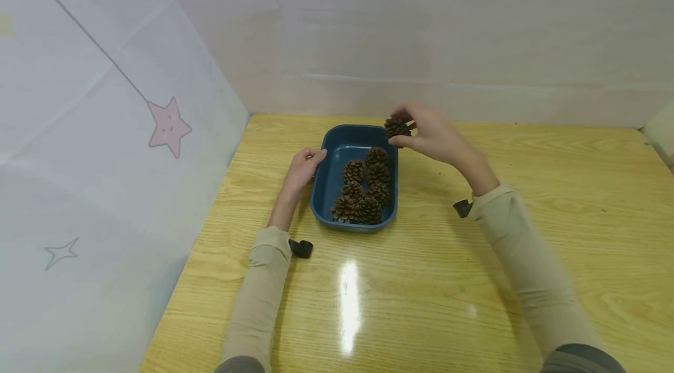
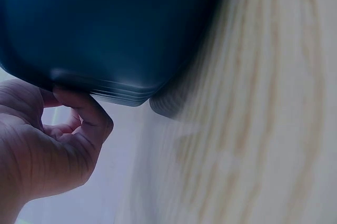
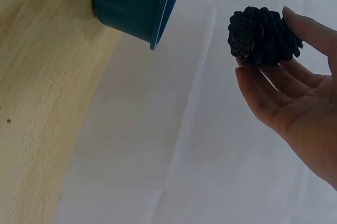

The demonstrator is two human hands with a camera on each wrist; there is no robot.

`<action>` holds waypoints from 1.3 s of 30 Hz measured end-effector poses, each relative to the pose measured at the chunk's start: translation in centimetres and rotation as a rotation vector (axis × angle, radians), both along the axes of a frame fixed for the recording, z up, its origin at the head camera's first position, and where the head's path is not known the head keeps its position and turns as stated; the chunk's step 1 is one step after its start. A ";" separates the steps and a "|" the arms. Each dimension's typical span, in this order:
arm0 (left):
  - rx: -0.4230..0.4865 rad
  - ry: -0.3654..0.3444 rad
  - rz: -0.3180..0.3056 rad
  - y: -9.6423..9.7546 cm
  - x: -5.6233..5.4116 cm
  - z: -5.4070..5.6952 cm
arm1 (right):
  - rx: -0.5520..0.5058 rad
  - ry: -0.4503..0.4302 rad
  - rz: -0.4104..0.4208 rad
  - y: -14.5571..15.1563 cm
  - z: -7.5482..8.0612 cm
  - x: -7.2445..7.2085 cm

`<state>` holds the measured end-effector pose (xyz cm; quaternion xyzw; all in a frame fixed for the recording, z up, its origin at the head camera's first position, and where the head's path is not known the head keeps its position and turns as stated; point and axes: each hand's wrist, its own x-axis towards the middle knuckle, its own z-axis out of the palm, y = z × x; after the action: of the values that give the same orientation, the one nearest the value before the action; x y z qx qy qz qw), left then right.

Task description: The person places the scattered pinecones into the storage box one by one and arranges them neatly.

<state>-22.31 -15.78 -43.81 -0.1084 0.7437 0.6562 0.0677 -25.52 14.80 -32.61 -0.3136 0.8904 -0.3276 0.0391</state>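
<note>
A dark blue rectangular tub [image 1: 337, 145] stands on the table with several brown pine cones [image 1: 368, 209] grouped in its near and right parts. My left hand [image 1: 305, 168] grips the tub's left side, thumb at the rim and the other fingers curled against the outside wall. In the left wrist view that hand [image 2: 58, 139] is beside the tub's edge [image 2: 105, 84]. Between the thumb and fingers of my right hand [image 1: 429, 133] a single pine cone [image 1: 396, 127] is pinched over the tub's far right corner. The right wrist view shows this pine cone [image 3: 263, 37] held above the rim.
The tub rests on a yellow wood-grain table [image 1: 421, 279]. A pale wall covering [image 1: 379, 34] rises behind the table's back edge, and another with a pink star [image 1: 169, 127] borders the left side. Black wrist cameras [image 1: 302, 248] sit at both cuffs.
</note>
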 end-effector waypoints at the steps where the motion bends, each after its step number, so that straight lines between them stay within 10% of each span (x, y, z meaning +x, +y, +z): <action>1: -0.004 0.003 0.002 0.0 0.1 0.0 | 0.000 -0.003 0.000 -0.1 -0.1 -0.1; 39: 0.001 0.006 -0.003 0.6 0.0 0.0 | -0.016 -0.007 0.047 -5.7 -4.2 -2.6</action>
<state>-22.28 -15.16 -43.76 -0.1053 0.7437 0.6568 0.0665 -28.11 9.09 -36.84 -0.3335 0.8800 -0.3348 0.0472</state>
